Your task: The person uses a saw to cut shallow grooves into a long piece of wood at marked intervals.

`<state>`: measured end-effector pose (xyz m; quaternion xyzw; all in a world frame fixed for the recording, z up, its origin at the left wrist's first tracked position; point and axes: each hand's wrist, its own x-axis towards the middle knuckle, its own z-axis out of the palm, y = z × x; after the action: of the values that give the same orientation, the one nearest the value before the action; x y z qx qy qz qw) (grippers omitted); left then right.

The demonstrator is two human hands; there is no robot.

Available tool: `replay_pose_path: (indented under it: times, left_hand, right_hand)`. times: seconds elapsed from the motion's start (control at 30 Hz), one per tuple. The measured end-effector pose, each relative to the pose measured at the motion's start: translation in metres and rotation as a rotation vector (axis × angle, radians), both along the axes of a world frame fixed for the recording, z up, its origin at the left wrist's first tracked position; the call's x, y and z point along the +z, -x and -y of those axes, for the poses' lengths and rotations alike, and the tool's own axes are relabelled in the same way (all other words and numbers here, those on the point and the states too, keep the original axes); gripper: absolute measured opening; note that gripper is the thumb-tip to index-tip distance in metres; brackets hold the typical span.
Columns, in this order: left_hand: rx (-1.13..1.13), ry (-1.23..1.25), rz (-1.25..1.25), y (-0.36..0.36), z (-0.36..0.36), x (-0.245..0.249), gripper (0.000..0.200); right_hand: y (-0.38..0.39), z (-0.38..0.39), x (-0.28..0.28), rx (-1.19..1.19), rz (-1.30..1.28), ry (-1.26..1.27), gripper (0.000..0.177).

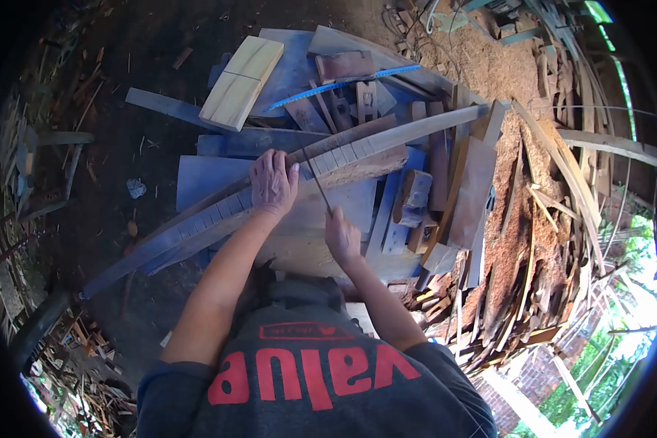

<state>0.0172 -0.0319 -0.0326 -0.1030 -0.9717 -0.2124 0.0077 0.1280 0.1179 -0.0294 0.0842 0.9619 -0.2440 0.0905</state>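
A long wooden strip (350, 152) with several crosswise cuts lies diagonally over the work surface. My left hand (274, 181) presses down on it, fingers wrapped over its far edge and thumb by the cuts. My right hand (342, 235) is closed around the near end of a thin dark blade (316, 179), which looks like a saw. The blade crosses the strip just right of my left thumb. The handle is hidden inside my right fist.
A pale wood block (242, 82) stands at the back left, near a blue curved strip (321, 89). A rough block (413, 197) and a brown board (471, 193) lie to the right. Wood scraps and sawdust (500, 73) cover the ground beyond.
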Motion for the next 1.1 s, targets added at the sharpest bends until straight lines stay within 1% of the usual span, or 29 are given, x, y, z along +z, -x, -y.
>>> replay_pose_path:
  times: [0.03,0.07,0.1,0.17,0.23,0.27,0.3,0.37,0.4,0.47,0.5,0.57,0.67,0.7,0.77,0.87,0.9,0.93,0.97,1.03,1.07,1.1]
  left_hand:
    - [0.066,0.031,-0.037,0.003,-0.003,0.001,0.039]
    - [0.072,0.03,-0.029,0.003,-0.003,-0.001,0.039]
    - [0.071,0.06,-0.024,0.003,-0.004,0.002,0.039]
    - [0.066,0.088,-0.022,0.003,-0.006,0.005,0.04]
    - [0.051,0.139,0.062,0.004,-0.005,0.008,0.04]
    - [0.046,0.137,0.054,0.004,-0.005,0.008,0.04]
    - [0.047,0.136,0.028,0.003,-0.005,0.007,0.04]
    - [0.051,0.125,-0.003,0.004,-0.005,0.004,0.04]
    - [0.043,0.126,-0.007,0.004,-0.005,0.003,0.039]
    - [0.044,0.125,0.004,0.002,-0.005,0.0,0.039]
    - [0.049,0.138,0.012,0.003,-0.005,0.002,0.039]
    - [0.057,0.153,0.013,0.004,-0.007,0.003,0.039]
    - [0.052,0.138,0.006,0.004,-0.003,0.0,0.039]
    - [0.055,0.141,-0.009,0.003,-0.004,0.0,0.039]
    - [0.064,0.132,-0.021,0.004,-0.005,0.0,0.039]
    - [0.064,0.132,-0.049,0.002,-0.004,0.002,0.038]
    - [0.055,0.14,0.024,0.004,-0.004,0.009,0.039]
    - [0.045,0.15,0.094,0.005,-0.005,0.012,0.041]
    - [0.047,0.153,0.094,0.005,-0.006,0.012,0.041]
    - [0.042,0.139,0.092,0.005,-0.004,0.011,0.041]
    - [0.039,0.141,0.089,0.004,-0.003,0.008,0.041]
    - [0.05,0.13,0.014,0.003,-0.004,0.003,0.041]
  right_hand:
    - [-0.008,-0.002,0.0,-0.016,0.021,-0.034,0.015]
    - [-0.017,-0.003,-0.003,-0.037,0.055,-0.064,0.015]
    - [-0.011,0.0,-0.002,-0.037,0.067,-0.064,0.015]
    - [0.03,0.011,0.006,-0.015,-0.058,0.041,0.016]
    - [0.047,0.019,0.013,-0.013,-0.017,0.004,0.016]
    - [0.053,0.02,0.016,-0.01,0.021,-0.037,0.016]
    - [0.045,0.016,0.019,-0.012,0.014,-0.043,0.016]
    - [0.014,0.009,0.028,0.01,0.105,-0.092,0.016]
    - [0.01,0.008,0.033,0.018,0.101,-0.102,0.016]
    - [0.001,0.007,0.039,0.011,0.174,-0.124,0.016]
    - [0.01,0.011,0.038,0.013,0.183,-0.126,0.016]
    - [0.05,0.018,0.029,0.069,0.048,-0.115,0.016]
    - [0.064,0.019,0.027,0.049,0.082,-0.045,0.017]
    - [0.057,0.017,0.035,0.051,0.076,-0.052,0.017]
    - [0.029,0.013,0.057,0.034,0.237,-0.147,0.012]
    - [0.017,0.009,0.06,0.017,0.3,-0.139,0.012]
    - [0.025,0.012,0.054,0.019,0.308,-0.139,0.012]
    - [0.043,0.016,0.044,0.04,0.246,-0.141,0.014]
    - [0.057,0.018,0.038,0.062,0.18,-0.141,0.016]
    - [0.065,0.022,0.037,0.071,0.163,-0.129,0.016]
    - [0.068,0.023,0.039,0.077,0.147,-0.129,0.017]
    - [0.061,0.02,0.043,0.077,0.142,-0.133,0.017]
